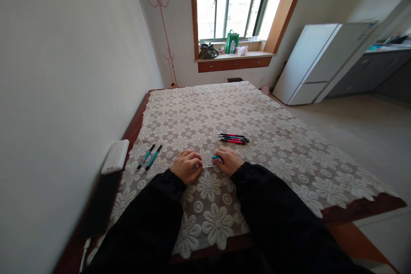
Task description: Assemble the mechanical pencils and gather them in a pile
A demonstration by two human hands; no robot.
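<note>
My left hand is closed, its thumb and fingers pinching one end of a thin white rod that looks like a pen refill. The rod runs across to my right hand, whose curled fingers hold a short teal pen piece. Whether the rod joins that piece is hidden by the fingers. Left of my hands lie a slim teal and black pen part and a wider teal and black pen barrel. Beyond my right hand rests a group of several pens, pink, teal and black.
A floral lace cloth covers the table. Along its left edge sit a white power bank and a dark flat device with a white cable. A wall rises close on the left; a white fridge stands at the far right.
</note>
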